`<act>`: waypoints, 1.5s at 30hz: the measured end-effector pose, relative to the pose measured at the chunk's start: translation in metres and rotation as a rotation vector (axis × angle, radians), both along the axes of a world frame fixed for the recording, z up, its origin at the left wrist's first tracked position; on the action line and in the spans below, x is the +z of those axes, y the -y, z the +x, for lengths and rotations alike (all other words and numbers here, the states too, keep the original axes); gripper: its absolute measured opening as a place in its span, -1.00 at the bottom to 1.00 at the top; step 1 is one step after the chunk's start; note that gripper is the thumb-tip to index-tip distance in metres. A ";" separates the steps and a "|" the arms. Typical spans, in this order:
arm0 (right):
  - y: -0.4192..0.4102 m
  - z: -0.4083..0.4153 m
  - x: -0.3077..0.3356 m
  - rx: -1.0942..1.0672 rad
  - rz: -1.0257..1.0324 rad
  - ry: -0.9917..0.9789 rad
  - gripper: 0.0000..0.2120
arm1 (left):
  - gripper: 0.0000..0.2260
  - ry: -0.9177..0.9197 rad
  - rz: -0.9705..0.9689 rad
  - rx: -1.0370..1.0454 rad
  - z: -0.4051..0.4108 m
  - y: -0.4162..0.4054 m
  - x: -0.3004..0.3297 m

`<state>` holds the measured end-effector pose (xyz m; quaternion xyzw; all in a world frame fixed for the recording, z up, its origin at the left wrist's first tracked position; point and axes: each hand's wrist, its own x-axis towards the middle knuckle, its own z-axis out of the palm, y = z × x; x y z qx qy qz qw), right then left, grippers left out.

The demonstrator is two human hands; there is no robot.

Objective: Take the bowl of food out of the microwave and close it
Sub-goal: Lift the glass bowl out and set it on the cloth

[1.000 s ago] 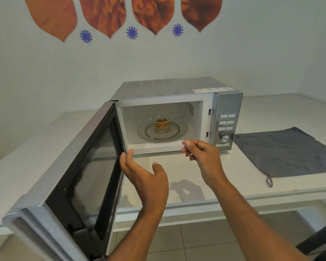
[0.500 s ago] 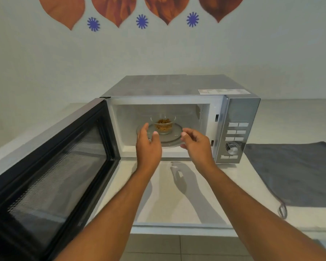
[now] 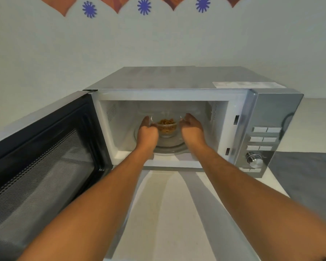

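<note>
Glass bowl (image 3: 166, 127) upright, rim up, round so no long axis; orange-brown food inside. Sits mid-turntable (image 3: 169, 146) inside microwave (image 3: 177, 117). Left hand (image 3: 146, 131) and right hand (image 3: 192, 129) cup its sides, each grip curled against the glass. Door (image 3: 40, 157) swung wide left. Microwave stands on white counter (image 3: 173, 204); grey cloth (image 3: 307, 178) at right.

There was only one view, from a camera worn on the person's head. It looked forward and a little down, straight into the open microwave (image 3: 177, 117) from close by, with both forearms reaching away from the lens. The wide angle bent the edges: the open door (image 3: 45, 157) filled the lower left, the wall (image 3: 158, 44) filled the top, and a grey cloth (image 3: 305, 176) lay at the right edge.
</note>
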<state>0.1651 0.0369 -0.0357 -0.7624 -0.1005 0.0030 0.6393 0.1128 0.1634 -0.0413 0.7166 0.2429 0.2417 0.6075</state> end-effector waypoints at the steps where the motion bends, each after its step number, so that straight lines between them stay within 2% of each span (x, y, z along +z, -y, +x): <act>1: -0.004 0.007 0.001 -0.007 -0.045 -0.003 -0.74 | -0.58 -0.030 0.010 0.012 0.007 -0.004 0.000; 4: -0.016 0.023 0.000 -0.005 -0.100 -0.043 -0.65 | -0.63 -0.114 0.044 0.012 0.024 -0.016 0.001; 8: -0.023 0.034 -0.002 -0.011 -0.048 -0.110 -0.73 | -0.65 -0.169 0.057 0.010 0.038 -0.027 0.003; 14: -0.027 0.038 -0.008 -0.046 0.043 -0.160 -0.71 | -0.68 -0.194 0.088 -0.002 0.046 -0.025 -0.004; 17: -0.029 0.037 -0.010 -0.043 0.032 -0.194 -0.64 | -0.67 -0.145 0.016 0.013 0.044 -0.022 -0.006; 22: -0.025 0.029 -0.010 -0.024 -0.023 -0.159 -0.68 | -0.66 -0.086 -0.108 0.036 0.032 -0.012 -0.004; 27: -0.011 0.009 0.000 -0.012 0.061 -0.135 -0.70 | -0.69 0.026 -0.225 0.053 0.003 0.009 0.009; 32: 0.016 -0.033 0.007 0.025 0.145 -0.114 -0.69 | -0.58 0.083 -0.188 0.000 -0.036 0.034 0.011; 39: 0.074 -0.100 -0.007 0.037 0.167 -0.076 -0.66 | -0.55 0.158 -0.234 -0.037 -0.101 0.089 -0.006; 45: 0.142 -0.139 -0.029 0.011 0.173 -0.099 -0.69 | -0.66 0.166 -0.147 -0.216 -0.151 0.144 -0.029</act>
